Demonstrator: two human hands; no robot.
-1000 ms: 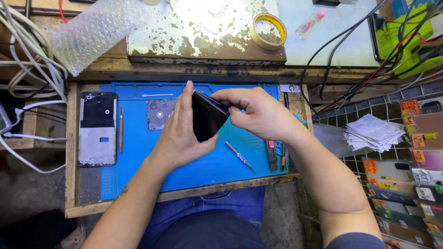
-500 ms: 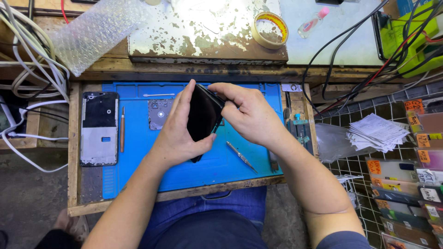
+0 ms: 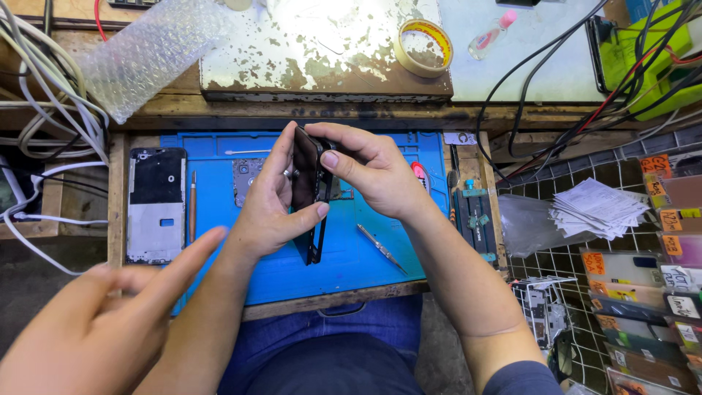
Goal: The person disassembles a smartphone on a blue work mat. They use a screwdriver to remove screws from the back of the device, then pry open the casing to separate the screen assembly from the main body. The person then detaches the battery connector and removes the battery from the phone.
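black smartphone (image 3: 311, 192): held on edge above the blue repair mat (image 3: 351, 252), seen almost side-on; its face and back cannot be made out, and its top end is hidden under fingers. a thin dark frame edge hangs from its lower end.

left hand (image 3: 272, 208): grip clamped on the smartphone's left side, thumb across the lower edge, fingers reaching up to the top.

right hand (image 3: 373, 172): grip clamped on the smartphone's upper right side, fingers curled over the top corner.

another person's hand (image 3: 95, 329): bottom left, blurred and cut off by the picture edge, fingers stretched toward the mat, touching nothing that shows.

phone chassis (image 3: 155, 205): flat, just left of the mat, silver and black.

tweezers (image 3: 382, 249): lying on the mat, right of the smartphone.

small metal plate (image 3: 247, 179): on the mat, partly hidden behind the left hand.

wooden worktop (image 3: 117, 219): worn, framing the mat; the person's blue jeans show below its front edge.

upper shelf: chipped white board (image 3: 322, 51), roll of tape (image 3: 423, 47), bubble wrap (image 3: 150, 51), small bottle with pink cap (image 3: 491, 36).

surroundings: white cables (image 3: 51, 95) at left, black cables (image 3: 534, 95) at right, stack of papers (image 3: 598, 208) on a wire grid, small packets at the right edge, cut off.
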